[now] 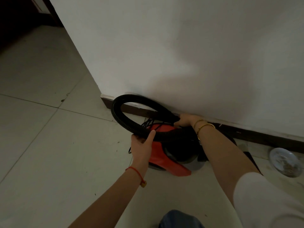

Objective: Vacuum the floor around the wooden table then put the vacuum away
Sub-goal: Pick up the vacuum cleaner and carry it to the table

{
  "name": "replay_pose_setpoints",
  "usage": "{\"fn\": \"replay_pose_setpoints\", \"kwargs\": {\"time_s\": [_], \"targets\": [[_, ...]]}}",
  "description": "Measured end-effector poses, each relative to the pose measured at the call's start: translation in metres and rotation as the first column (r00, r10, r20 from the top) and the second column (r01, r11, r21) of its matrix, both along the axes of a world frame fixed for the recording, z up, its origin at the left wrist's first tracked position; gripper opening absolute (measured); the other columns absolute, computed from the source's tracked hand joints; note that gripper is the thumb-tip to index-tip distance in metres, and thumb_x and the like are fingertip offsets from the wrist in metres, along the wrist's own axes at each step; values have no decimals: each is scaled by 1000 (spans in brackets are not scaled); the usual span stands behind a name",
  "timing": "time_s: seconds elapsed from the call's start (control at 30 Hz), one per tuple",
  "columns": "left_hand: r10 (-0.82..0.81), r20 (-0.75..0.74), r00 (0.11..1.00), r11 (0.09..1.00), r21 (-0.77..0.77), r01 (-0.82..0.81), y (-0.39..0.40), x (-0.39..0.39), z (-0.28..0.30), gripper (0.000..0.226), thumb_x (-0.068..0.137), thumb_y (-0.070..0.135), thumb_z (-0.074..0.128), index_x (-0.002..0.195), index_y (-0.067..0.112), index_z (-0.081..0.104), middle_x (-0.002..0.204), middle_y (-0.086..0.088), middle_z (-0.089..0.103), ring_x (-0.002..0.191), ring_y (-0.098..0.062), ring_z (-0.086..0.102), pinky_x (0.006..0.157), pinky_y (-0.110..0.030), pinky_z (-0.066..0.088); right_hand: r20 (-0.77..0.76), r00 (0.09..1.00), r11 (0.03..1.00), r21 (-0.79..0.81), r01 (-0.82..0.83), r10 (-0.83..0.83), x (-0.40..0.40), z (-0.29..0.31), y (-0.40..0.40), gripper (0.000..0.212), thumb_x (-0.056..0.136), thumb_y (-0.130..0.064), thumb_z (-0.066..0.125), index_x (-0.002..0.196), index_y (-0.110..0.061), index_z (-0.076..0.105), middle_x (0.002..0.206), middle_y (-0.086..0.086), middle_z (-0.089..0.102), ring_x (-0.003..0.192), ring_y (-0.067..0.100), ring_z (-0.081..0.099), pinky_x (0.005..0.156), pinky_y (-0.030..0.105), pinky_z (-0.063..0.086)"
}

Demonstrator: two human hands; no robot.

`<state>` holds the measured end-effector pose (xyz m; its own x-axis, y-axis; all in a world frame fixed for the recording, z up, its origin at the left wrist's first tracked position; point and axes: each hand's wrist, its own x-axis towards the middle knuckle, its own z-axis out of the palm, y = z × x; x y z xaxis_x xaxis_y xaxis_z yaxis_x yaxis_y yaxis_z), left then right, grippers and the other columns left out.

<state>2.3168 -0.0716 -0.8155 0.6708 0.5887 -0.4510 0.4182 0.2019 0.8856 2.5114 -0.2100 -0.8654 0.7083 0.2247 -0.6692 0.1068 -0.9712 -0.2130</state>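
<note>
One vacuum (166, 150) on floor (49, 145) against wall (181, 55). Your left hand (142, 145) grips its one hose (125, 120); right hand (185, 120) grips the far hose end, fingers partly hidden. One dish (284, 162) right.

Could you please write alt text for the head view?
Both hands grip a looped black vacuum hose over a red canister vacuum set against a white wall: left hand nearer, right hand by the baseboard.

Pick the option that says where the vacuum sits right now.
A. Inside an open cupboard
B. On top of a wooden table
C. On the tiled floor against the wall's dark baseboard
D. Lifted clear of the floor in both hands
C: the red and black vacuum rests on the floor tiles beside the baseboard.
</note>
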Motion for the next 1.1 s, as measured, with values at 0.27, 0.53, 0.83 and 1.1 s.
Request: {"fn": "replay_pose_setpoints", "kwargs": {"time_s": [0.27, 0.53, 0.83, 1.1], "targets": [[-69, 83, 994, 996, 64, 64, 11, 3, 4, 48, 80, 33, 76, 117, 17, 50, 104, 3, 66, 98, -12, 64, 93, -32, 51, -61, 996, 996, 58, 65, -61, 4, -7, -1, 50, 82, -30, 64, 127, -11, 55, 117, 12, 63, 102, 29, 61, 92, 37, 51], [-141, 232, 962, 990, 39, 136, -9, 8, 33, 48, 83, 31, 73, 122, 13, 50, 109, 0, 66, 93, -6, 64, 78, -13, 53, -59, 981, 927, 321, 194, -184, -8, 64, -40, 38, 93, -35, 58, 118, -9, 45, 98, 8, 60, 88, 25, 59, 75, 30, 46], [-252, 348, 903, 966, 37, 255, -32, 18, 71, 55, 82, 31, 74, 126, 11, 46, 112, -5, 66, 103, -17, 65, 93, -39, 53, 75, 954, 794, 575, 198, -291, -78, 147, -98, 75, 63, -75, 67, 114, -30, 34, 105, -7, 47, 92, 10, 52, 77, 27, 42], [-387, 352, 852, 922, 175, 346, -48, 21, 89, 50, 83, 35, 71, 121, 9, 51, 105, -6, 69, 94, -16, 67, 94, -38, 52, 491, 795, 814, 581, 7, -357, -134, 130, -114, 107, 67, -25, 85, 146, -6, 16, 141, 11, 34, 124, 23, 41, 102, 37, 41]]}}
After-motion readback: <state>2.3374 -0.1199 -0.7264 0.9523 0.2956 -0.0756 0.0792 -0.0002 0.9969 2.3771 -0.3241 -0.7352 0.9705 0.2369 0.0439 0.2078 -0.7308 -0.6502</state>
